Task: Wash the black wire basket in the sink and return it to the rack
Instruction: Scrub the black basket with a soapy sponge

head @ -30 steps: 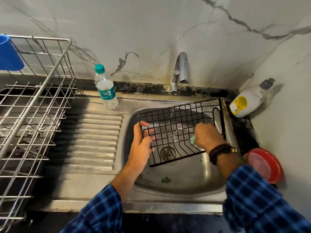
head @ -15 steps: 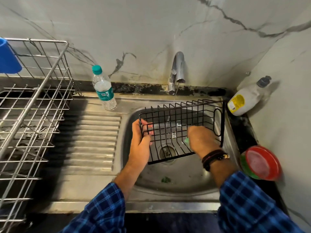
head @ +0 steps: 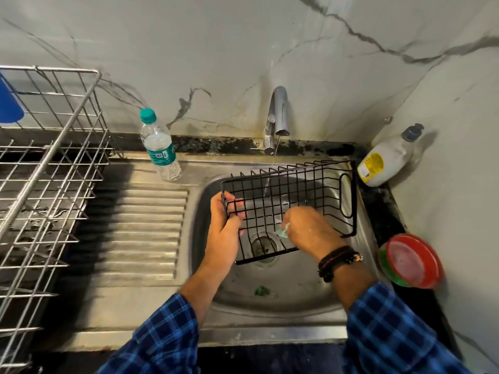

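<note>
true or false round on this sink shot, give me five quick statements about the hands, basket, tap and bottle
1. The left-hand grip holds the left end of the black wire basket. True.
2. The tap is off. False: a thin stream of water runs from it onto the basket.
3. The right-hand grip holds a small green scrubber inside the basket. True.
4. The water bottle lies on its side in the sink. False: it stands upright on the steel surface to the left of the sink, near the wall.
5. The basket sits in the metal rack. False: it is held tilted over the sink, and the rack stands to the left.
</note>
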Demonstrator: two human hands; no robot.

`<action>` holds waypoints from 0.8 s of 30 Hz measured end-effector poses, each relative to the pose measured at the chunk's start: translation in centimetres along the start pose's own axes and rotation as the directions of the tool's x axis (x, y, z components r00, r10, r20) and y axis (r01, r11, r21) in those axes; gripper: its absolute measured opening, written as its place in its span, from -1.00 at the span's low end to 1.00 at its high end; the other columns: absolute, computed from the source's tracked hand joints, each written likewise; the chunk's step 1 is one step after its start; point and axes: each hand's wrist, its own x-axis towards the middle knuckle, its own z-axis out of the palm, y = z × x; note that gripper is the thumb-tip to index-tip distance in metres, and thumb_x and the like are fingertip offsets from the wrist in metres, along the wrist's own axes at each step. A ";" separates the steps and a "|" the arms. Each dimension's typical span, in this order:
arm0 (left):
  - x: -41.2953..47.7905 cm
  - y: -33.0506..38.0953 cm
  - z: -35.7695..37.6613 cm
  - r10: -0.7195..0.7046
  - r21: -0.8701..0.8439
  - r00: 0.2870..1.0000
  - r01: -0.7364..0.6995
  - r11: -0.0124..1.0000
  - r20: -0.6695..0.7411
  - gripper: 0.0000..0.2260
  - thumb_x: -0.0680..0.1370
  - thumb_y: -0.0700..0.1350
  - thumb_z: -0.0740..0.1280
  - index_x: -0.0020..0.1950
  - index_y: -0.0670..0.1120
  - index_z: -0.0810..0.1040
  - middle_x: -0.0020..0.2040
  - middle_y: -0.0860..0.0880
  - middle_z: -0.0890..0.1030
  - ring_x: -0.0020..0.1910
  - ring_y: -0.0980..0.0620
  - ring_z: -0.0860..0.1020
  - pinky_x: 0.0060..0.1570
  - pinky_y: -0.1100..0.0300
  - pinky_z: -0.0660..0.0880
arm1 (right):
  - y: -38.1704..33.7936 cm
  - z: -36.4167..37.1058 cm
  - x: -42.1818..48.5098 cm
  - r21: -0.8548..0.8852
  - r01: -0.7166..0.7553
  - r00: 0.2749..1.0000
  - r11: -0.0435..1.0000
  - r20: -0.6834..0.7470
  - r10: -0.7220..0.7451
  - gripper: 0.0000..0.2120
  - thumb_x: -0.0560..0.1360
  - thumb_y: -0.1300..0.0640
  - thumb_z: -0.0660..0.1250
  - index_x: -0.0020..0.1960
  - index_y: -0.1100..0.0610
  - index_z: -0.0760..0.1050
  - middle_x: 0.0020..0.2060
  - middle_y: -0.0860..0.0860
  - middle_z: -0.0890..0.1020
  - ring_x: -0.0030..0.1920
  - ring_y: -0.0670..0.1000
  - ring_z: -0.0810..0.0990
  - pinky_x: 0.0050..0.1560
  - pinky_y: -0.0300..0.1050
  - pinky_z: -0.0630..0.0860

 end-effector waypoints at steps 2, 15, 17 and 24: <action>0.3 0.1 -0.4 -0.003 0.006 1.000 0.003 1.000 -0.009 -0.65 0.42 -0.18 0.15 0.04 0.26 0.43 0.05 0.08 0.58 0.04 0.01 0.50 -0.03 -0.04 0.40 | 0.4 0.2 -0.2 0.038 0.040 0.999 0.998 0.010 -0.040 -0.84 0.60 0.17 0.32 0.14 0.09 0.62 0.09 0.04 0.60 0.11 0.04 0.59 0.05 -0.14 0.50; 0.9 -0.2 -0.7 -0.073 -0.036 0.994 0.071 0.997 -0.079 -0.65 0.41 -0.14 0.20 0.01 0.32 0.46 0.05 0.11 0.60 0.05 0.09 0.54 -0.01 -0.05 0.42 | 14.7 -1.6 -7.5 0.381 -0.052 0.799 0.923 -0.539 0.268 -0.88 0.55 0.08 0.40 0.08 -0.01 0.65 -0.04 0.00 0.66 -0.08 -0.05 0.55 -0.04 -0.31 0.39; 0.9 -0.5 -0.6 -0.077 -0.047 0.993 0.074 0.996 -0.085 -0.67 0.42 -0.14 0.21 0.05 0.28 0.46 0.05 0.10 0.61 0.06 0.06 0.56 -0.01 -0.07 0.45 | 18.9 -0.4 -8.5 0.417 -0.308 0.740 0.855 -0.460 0.491 -0.85 0.53 0.06 0.43 0.04 0.09 0.66 -0.08 0.16 0.70 -0.12 0.18 0.61 -0.08 -0.12 0.42; 1.3 -2.6 1.0 -0.052 -0.109 0.998 0.047 0.993 -0.048 -0.65 0.53 -0.31 0.18 0.07 0.15 0.44 0.08 -0.03 0.60 0.07 -0.07 0.56 -0.09 -0.01 0.54 | 23.1 2.2 -5.9 0.210 -0.433 0.858 0.877 -0.202 0.472 -0.68 0.51 -0.01 0.44 0.15 0.17 0.67 0.01 0.23 0.70 0.04 0.27 0.66 0.08 0.00 0.53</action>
